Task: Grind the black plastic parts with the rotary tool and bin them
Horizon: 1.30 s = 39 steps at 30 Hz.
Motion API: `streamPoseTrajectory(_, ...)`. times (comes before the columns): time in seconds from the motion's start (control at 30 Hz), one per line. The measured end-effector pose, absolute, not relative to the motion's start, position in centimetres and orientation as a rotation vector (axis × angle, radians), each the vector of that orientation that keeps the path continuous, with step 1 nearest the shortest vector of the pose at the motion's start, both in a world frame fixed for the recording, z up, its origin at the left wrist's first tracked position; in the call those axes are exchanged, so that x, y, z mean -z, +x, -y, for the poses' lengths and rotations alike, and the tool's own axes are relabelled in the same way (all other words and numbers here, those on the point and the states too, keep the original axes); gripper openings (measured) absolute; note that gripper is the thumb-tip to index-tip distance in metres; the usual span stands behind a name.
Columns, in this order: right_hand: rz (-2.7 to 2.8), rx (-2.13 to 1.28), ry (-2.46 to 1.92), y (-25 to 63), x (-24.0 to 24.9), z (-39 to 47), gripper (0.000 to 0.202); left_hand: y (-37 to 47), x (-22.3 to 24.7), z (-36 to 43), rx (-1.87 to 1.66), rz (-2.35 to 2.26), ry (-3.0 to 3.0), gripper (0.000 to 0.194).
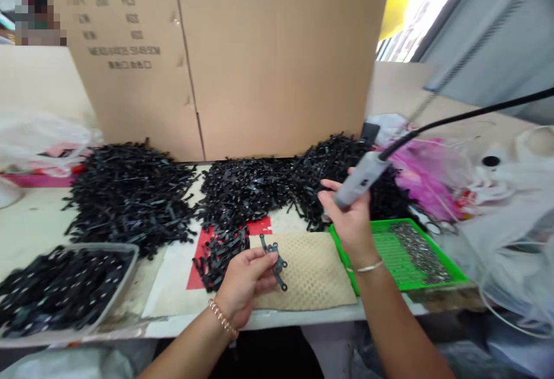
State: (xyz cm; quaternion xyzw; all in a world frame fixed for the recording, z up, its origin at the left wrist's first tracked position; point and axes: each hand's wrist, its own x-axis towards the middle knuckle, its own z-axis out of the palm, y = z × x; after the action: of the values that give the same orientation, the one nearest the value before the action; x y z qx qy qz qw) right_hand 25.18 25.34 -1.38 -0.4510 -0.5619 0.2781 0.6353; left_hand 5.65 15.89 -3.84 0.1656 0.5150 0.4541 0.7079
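My left hand (pixel 246 282) pinches a small black plastic bracket (pixel 279 263) with ringed ends, just above a beige textured mat (pixel 315 275). My fingers cover part of it. In my right hand (pixel 352 226) is a grey corded electric screwdriver (pixel 362 178), its cable (pixel 467 115) running off to the right. The tool's tip is hidden or too blurred to make out. Loose black parts (pixel 219 252) lie on a red patch left of the mat. By my right wrist, a green tray (pixel 381 252) holds many small metal screws (pixel 422 252).
Heaps of black plastic parts (pixel 130 194) line the back, before a tall cardboard box (pixel 281 62). At the front left stands a clear tub (pixel 130 263) full of black pieces. Plastic bags (pixel 515 246) crowd the right side. A partly visible person (pixel 37 10) is at the far left.
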Motion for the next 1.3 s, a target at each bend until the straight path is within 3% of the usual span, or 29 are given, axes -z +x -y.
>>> streamPoseTrajectory(0.1,1.401,-0.758,-1.007,25.2,0.4,-26.2,0.031,7.6,4.2,-16.3,-0.921,-1.115,0.428,0.029)
streamPoseTrajectory(0.17,1.424,-0.763,-0.994,26.0,-0.5,-25.9,0.026,8.9,4.3,-16.9,-0.897,-1.094,0.455,0.028)
streamPoseTrajectory(0.4,0.995,-0.675,-1.007,31.7,1.1,-24.9,0.042,13.8,4.0,-18.8,-0.805,-1.073,0.443,0.012)
streamPoseTrajectory(0.7,0.949,-0.81,-0.915,31.7,3.7,-26.5,0.033,15.5,5.2,-19.0,-0.783,-1.086,0.467,0.023)
streamPoseTrajectory(1.3,1.037,-0.893,-0.943,31.3,5.6,-26.8,0.028,15.6,5.3,-19.2,-0.727,-1.112,0.483,0.019)
